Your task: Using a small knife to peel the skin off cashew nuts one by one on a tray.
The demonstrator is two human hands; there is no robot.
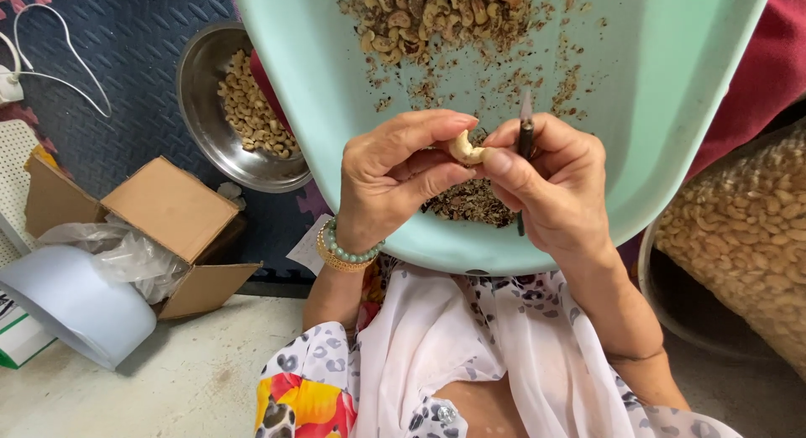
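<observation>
Cashew (464,147) pinched between both hands, right over the mint tub (672,110)! Left hand (395,173) clamps it with thumb and fingers; right hand (554,182) presses a thumb on it while gripping a thin knife (525,136). Dark peelings (470,201) sit below, unpeeled nuts (437,14) above. 1 steel bowl (197,85) left.

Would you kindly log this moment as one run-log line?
left hand: pinching cashew | right hand: holding small knife, thumb on cashew | below: mint tray with husk scraps

Left hand (390,182), right hand (550,182) fingertips pinched together.
</observation>
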